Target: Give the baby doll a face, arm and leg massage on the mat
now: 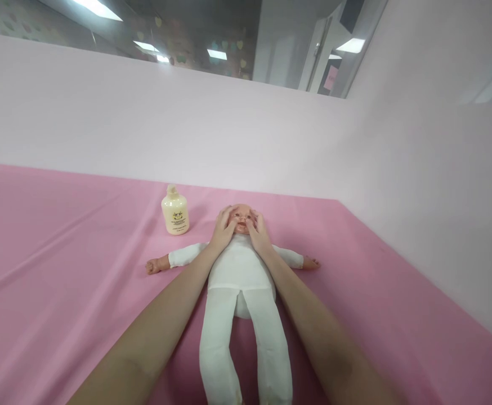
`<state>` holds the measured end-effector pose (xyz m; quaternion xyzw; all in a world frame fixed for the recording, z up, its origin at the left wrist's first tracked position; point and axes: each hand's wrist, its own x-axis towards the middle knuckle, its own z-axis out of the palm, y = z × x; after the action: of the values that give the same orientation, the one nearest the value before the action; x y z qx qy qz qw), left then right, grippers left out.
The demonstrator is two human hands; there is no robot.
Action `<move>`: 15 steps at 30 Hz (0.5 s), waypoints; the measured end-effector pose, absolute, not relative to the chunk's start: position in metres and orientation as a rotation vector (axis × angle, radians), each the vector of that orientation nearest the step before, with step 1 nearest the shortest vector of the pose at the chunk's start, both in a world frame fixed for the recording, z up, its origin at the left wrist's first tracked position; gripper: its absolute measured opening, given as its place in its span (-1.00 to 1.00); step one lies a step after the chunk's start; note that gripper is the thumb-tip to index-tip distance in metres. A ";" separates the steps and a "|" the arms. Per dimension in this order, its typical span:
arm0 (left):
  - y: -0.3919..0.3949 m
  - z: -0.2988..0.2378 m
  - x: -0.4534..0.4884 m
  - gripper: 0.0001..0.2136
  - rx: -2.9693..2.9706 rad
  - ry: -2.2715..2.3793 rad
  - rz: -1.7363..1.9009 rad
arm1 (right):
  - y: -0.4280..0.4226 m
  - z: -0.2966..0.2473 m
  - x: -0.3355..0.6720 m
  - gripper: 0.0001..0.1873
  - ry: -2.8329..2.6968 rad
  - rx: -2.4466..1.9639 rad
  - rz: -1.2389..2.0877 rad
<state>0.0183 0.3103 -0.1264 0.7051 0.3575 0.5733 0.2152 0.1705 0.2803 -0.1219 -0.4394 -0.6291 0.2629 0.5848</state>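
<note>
A baby doll (241, 270) in a white suit lies on its back on the pink sheet (60, 264), arms spread, legs toward me. My left hand (223, 228) rests on the left side of the doll's head, fingers stretched flat over the cheek and temple. My right hand (259, 232) lies on the right side of the head in the same way, thumb near the mouth. Both hands touch the doll's face without gripping it. A cream lotion bottle (175, 211) stands upright just left of the head.
The pink sheet covers a wide surface that ends at a pale pink partition wall (246, 135) behind and to the right. Above the wall, ceiling lights and a room with a doorway show.
</note>
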 end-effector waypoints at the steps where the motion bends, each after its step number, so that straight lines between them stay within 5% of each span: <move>1: 0.310 -0.126 0.018 -0.63 1.956 0.990 1.588 | 0.280 -0.122 0.170 -0.45 -1.468 -1.025 0.610; 15: 0.310 -0.126 0.019 -0.64 1.932 1.009 1.571 | 0.284 -0.127 0.173 -0.49 -1.517 -1.050 0.543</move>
<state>0.0194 0.3101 -0.1265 0.7005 0.3659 0.5697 0.2255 0.1728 0.2840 -0.1267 -0.4478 -0.6467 0.2316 0.5724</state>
